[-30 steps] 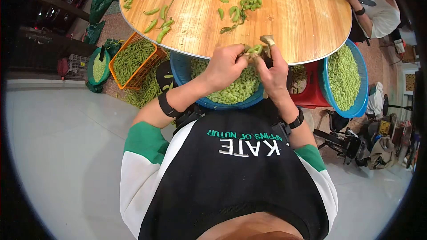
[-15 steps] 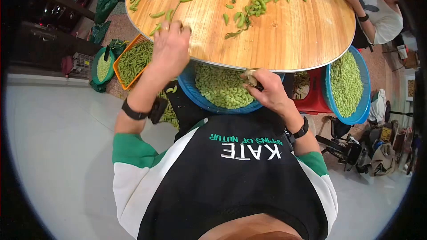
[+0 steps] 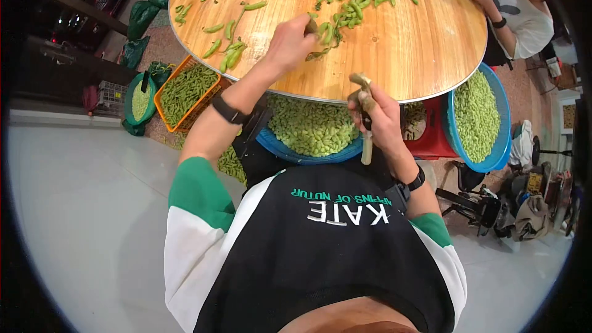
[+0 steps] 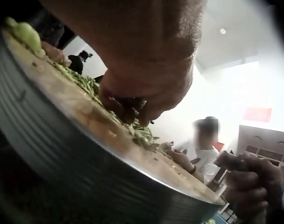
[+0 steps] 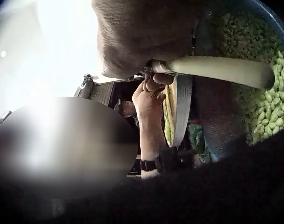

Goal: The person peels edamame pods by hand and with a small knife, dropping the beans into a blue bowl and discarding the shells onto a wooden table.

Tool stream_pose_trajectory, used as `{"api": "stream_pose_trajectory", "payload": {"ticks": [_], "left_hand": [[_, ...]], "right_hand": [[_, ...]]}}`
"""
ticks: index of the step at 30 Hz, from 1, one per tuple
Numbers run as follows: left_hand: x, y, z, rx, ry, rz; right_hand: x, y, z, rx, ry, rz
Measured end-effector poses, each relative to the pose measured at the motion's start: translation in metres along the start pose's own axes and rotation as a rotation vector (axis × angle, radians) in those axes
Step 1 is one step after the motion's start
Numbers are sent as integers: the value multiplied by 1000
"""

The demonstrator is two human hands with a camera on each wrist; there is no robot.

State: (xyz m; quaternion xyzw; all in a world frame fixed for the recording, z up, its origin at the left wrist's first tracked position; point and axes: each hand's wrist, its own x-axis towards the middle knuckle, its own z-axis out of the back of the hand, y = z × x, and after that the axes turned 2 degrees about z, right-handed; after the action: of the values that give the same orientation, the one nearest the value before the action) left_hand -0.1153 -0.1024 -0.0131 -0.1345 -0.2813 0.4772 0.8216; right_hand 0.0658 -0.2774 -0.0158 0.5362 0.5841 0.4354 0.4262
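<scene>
My left hand [image 3: 291, 43] reaches over the round wooden table [image 3: 394, 55], its bent fingers right at the near end of a pile of green bean pods [image 3: 354, 9]. In the left wrist view the fingers of my left hand [image 4: 142, 74] point down into the pods; I cannot tell whether a pod is between them. My right hand [image 3: 383, 117] is at the table's near edge and grips a tool with a long pale handle [image 3: 367, 151]; its working end is hidden by the fingers. Brownish covers [image 3: 359, 80] show at the fingertips.
Below the table edge stands a blue basin [image 3: 277, 145] of shelled beans. Another blue basin [image 3: 504, 117] of beans is at the right. An orange crate [image 3: 176, 126] of pods stands at the left. Loose pods [image 3: 233, 55] lie on the table's left. Another person [image 3: 518, 9] sits across at the right.
My left hand went from the bean pods at my right hand to the table's left side, then across to the pile. My right hand keeps the tool, its pale handle now pointing down.
</scene>
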Motion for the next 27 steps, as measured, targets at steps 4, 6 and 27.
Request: {"api": "stream_pose_trajectory", "payload": {"ticks": [4, 6, 27], "left_hand": [[-37, -35, 21, -947, 339, 229], [-50, -44, 23, -1043, 395, 282], [-75, -53, 22, -1065, 381, 321]], "right_hand": [[15, -1, -10, 251, -53, -29], [18, -1, -13, 276, -19, -27], [11, -4, -15, 325, 110, -23]]}}
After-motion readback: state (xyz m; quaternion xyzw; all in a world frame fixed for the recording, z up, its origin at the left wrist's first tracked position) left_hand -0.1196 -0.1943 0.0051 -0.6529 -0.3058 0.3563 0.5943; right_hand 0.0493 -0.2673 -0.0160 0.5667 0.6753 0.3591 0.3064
